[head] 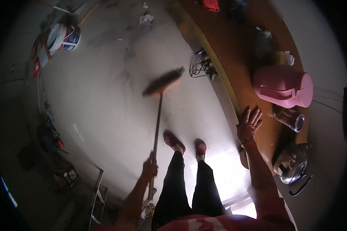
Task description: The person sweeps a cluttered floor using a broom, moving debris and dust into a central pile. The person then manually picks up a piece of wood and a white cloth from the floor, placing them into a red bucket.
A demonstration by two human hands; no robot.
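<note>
My left hand [149, 167] is closed around the handle of a broom [159, 121]. The dark bristles and orange head rest on or just over the pale floor [110, 121] ahead of my feet; they are blurred. On the brown wooden tabletop [237, 60] my right hand [249, 124] lies palm down near the edge, fingers spread and nothing in them. Close to it stand a pink plastic pitcher [280, 86], a lidded glass jar or bottle [287, 117] and a shiny metal kettle [290, 164].
Crumpled paper [146, 18] lies on the far floor. A paint bucket [64, 37] stands at the upper left. Dark cables [201, 68] sit beneath the table edge. A metal stepladder [97, 193] and a cardboard box [66, 177] are at the lower left.
</note>
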